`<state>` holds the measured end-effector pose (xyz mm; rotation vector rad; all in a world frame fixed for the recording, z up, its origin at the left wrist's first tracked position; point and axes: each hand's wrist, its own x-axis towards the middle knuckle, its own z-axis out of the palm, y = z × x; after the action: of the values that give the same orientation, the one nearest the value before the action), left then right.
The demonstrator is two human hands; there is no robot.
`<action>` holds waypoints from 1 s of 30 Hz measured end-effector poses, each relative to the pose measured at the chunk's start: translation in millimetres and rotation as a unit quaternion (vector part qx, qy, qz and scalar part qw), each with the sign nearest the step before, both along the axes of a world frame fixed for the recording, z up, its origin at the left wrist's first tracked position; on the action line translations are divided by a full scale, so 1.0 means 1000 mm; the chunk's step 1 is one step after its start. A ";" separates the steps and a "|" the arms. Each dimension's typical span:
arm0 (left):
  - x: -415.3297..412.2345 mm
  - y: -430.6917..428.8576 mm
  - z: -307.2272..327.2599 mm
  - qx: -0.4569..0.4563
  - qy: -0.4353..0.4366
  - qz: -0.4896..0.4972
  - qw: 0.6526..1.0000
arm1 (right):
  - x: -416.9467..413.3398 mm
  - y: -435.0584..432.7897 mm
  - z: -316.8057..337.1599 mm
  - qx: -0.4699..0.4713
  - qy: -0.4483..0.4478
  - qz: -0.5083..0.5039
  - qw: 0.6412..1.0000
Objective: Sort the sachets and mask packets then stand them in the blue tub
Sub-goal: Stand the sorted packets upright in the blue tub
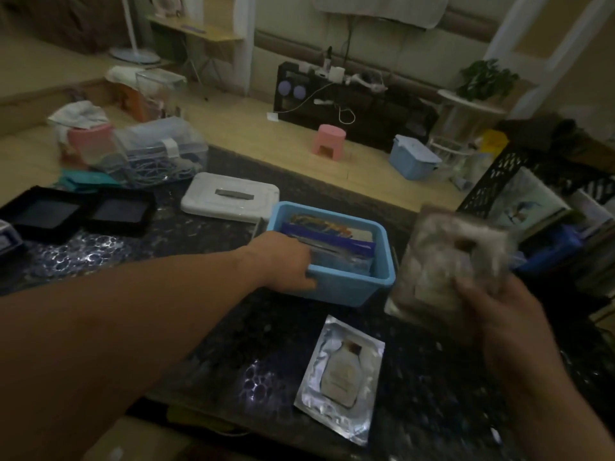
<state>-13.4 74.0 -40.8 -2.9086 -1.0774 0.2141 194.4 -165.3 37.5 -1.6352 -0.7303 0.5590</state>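
Observation:
The blue tub (382, 261) stands mid-table with several packets (332, 242) upright inside it. My left hand (283, 261) reaches over the tub's near-left rim, fingers inside against the packets and thumb outside on the wall. To the right of the tub, my right hand (499, 314) holds up a blurred, pale translucent packet (449, 261) with a hang hole near its top. A silver sachet (342, 377) printed with a bottle lies flat on the dark table, in front of the tub.
A white lid (229, 194) lies behind the tub, two black trays (76, 212) to the left, and a clear box of cables (159, 154) beyond them. A black lattice crate (519, 171) with items stands at the right. The table's near edge runs below the silver sachet.

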 end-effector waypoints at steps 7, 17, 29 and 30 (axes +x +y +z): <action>-0.001 0.001 -0.002 0.008 -0.019 -0.013 1.000 | -0.038 0.101 0.002 0.044 -0.157 0.195 0.967; -0.003 0.001 -0.001 -0.007 -0.038 -0.008 0.999 | -0.029 0.120 -0.042 -0.178 -0.613 0.141 0.756; 0.000 -0.001 -0.002 -0.013 -0.019 -0.003 1.000 | -0.093 0.180 -0.008 -0.417 -0.639 0.285 0.580; 0.000 0.000 -0.002 -0.013 -0.016 -0.005 1.000 | -0.097 0.185 -0.007 -0.424 -0.638 0.299 0.569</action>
<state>-13.3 73.5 -42.5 -2.9497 -1.0718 0.1826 96.9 19.9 30.7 -2.6387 -2.4700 -0.0062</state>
